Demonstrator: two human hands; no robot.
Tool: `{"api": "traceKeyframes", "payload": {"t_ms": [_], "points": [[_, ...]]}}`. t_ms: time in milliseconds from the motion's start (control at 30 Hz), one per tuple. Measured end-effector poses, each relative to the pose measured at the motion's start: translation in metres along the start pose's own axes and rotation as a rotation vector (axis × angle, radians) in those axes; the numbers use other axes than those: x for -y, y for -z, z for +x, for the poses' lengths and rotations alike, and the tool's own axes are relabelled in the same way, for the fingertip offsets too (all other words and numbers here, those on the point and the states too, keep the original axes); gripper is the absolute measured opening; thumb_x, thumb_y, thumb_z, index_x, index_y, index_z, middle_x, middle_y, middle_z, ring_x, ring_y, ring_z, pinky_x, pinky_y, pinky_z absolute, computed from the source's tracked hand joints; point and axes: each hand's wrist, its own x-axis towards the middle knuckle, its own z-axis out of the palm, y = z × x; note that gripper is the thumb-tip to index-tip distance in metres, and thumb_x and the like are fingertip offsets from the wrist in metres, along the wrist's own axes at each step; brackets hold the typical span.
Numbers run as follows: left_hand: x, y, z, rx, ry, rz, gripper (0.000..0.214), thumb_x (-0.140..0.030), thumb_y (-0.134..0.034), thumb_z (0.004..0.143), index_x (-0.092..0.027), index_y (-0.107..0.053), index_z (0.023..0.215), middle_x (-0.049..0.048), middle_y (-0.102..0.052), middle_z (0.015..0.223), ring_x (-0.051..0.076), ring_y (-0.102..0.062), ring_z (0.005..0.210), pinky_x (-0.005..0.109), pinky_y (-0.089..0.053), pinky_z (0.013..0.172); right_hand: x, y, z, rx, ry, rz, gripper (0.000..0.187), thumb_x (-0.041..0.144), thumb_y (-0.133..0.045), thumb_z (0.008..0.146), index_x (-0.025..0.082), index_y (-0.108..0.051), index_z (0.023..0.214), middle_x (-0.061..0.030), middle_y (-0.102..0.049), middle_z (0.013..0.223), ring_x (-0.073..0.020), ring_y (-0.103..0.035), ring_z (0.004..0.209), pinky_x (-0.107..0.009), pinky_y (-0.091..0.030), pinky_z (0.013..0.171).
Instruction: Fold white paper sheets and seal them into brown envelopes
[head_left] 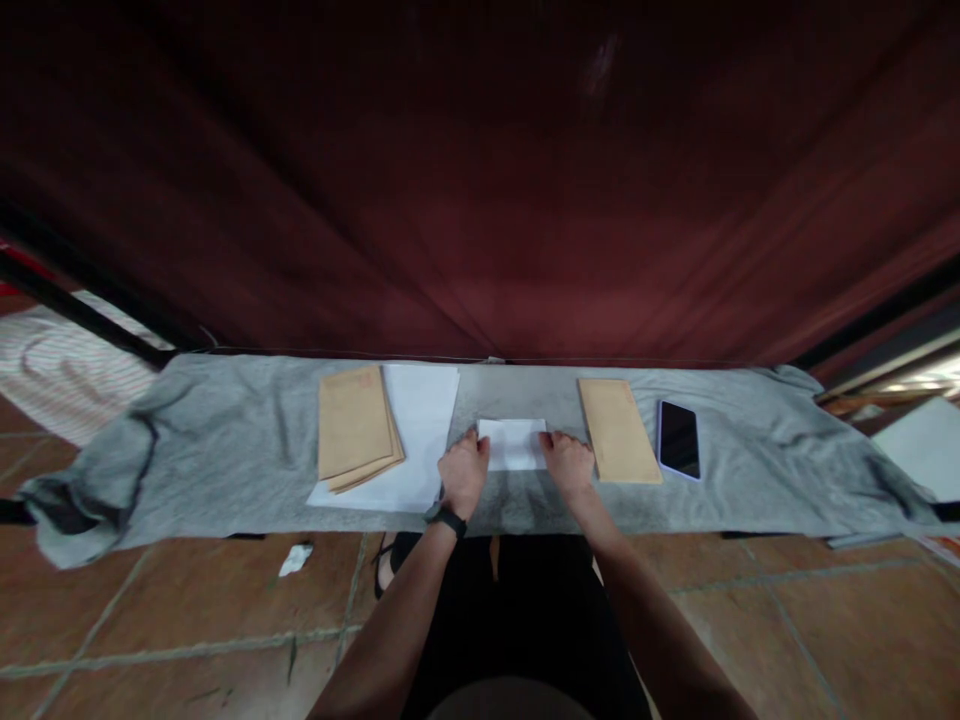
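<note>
A small folded white paper (pixel 514 442) lies on the grey cloth (pixel 247 450) in front of me. My left hand (pixel 463 472), with a black watch on its wrist, has curled fingers pressing the paper's left edge. My right hand (pixel 568 462) is curled on the paper's right edge. Left of my hands a stack of brown envelopes (pixel 354 426) rests on white sheets (pixel 417 432). To the right lies a single brown envelope (pixel 618 430), and beside it a phone (pixel 679 440) with a dark screen.
The grey cloth covers a long narrow table in front of a dark red curtain (pixel 480 200). Brown floor tiles (pixel 187 620) lie below, with a scrap of white paper (pixel 295 560) on them. A white object (pixel 922 445) sits at the far right.
</note>
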Motion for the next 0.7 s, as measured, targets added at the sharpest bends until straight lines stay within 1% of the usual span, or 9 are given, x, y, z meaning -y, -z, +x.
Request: {"api": "traceKeyframes", "payload": {"t_ms": [133, 233, 400, 467, 600, 667, 700], "points": [[-0.001, 0.0, 0.004, 0.025, 0.038, -0.024, 0.039, -0.047, -0.042, 0.1, -0.02, -0.064, 0.116, 0.0126, -0.075, 0.095, 0.025, -0.072, 0.096, 0.032, -0.051, 0.08, -0.001, -0.002, 0.001, -0.014, 0.008, -0.013, 0.043, 0.042, -0.042, 0.102, 0.013, -0.073, 0.095, -0.0186, -0.076, 0.09, -0.0269, -0.074, 0.084, -0.037, -0.051, 0.081], [-0.002, 0.0, 0.007, 0.02, 0.047, -0.025, 0.038, -0.047, -0.043, 0.1, -0.019, -0.065, 0.114, 0.0135, -0.075, 0.096, 0.026, -0.071, 0.099, 0.033, -0.05, 0.082, -0.002, -0.004, 0.002, -0.01, 0.018, -0.003, 0.043, 0.042, -0.041, 0.103, 0.014, -0.073, 0.093, -0.0182, -0.076, 0.091, -0.0276, -0.074, 0.084, -0.038, -0.05, 0.081], [-0.003, -0.001, 0.009, 0.024, 0.038, -0.021, 0.038, -0.046, -0.043, 0.1, -0.019, -0.064, 0.116, 0.013, -0.075, 0.098, 0.026, -0.071, 0.1, 0.034, -0.051, 0.082, -0.003, -0.008, 0.002, -0.053, 0.015, -0.002, 0.039, 0.041, -0.042, 0.102, 0.013, -0.069, 0.1, -0.0174, -0.075, 0.095, -0.0265, -0.071, 0.089, -0.039, -0.047, 0.088], [-0.003, -0.001, 0.009, 0.025, 0.034, -0.019, 0.038, -0.046, -0.043, 0.1, -0.019, -0.063, 0.117, 0.0129, -0.075, 0.098, 0.026, -0.071, 0.099, 0.034, -0.051, 0.082, -0.004, -0.008, 0.001, -0.095, 0.018, 0.001, 0.037, 0.041, -0.044, 0.101, 0.012, -0.067, 0.105, -0.018, -0.073, 0.1, -0.028, -0.068, 0.096, -0.04, -0.045, 0.091], [-0.004, -0.002, 0.008, 0.02, 0.035, -0.006, 0.039, -0.047, -0.042, 0.1, -0.018, -0.062, 0.118, 0.014, -0.074, 0.1, 0.026, -0.071, 0.1, 0.034, -0.051, 0.083, -0.003, -0.006, -0.004, -0.204, 0.044, 0.047, 0.038, 0.039, -0.046, 0.1, 0.01, -0.061, 0.118, -0.0224, -0.067, 0.114, -0.0337, -0.06, 0.11, -0.046, -0.042, 0.095], [-0.004, -0.002, 0.007, 0.011, 0.03, -0.006, 0.039, -0.046, -0.042, 0.1, -0.017, -0.062, 0.118, 0.0142, -0.074, 0.101, 0.026, -0.071, 0.099, 0.034, -0.051, 0.083, 0.001, -0.006, -0.008, -0.239, 0.096, 0.13, 0.039, 0.035, -0.045, 0.1, 0.01, -0.058, 0.127, -0.023, -0.061, 0.128, -0.0341, -0.054, 0.12, -0.047, -0.04, 0.1], [-0.004, -0.002, 0.007, 0.002, 0.027, -0.006, 0.039, -0.046, -0.042, 0.1, -0.017, -0.062, 0.117, 0.0142, -0.074, 0.101, 0.026, -0.071, 0.099, 0.034, -0.051, 0.083, 0.004, -0.008, -0.01, -0.247, 0.145, 0.183, 0.039, 0.033, -0.044, 0.1, 0.011, -0.055, 0.131, -0.0223, -0.057, 0.135, -0.0333, -0.051, 0.125, -0.048, -0.038, 0.103]]}}
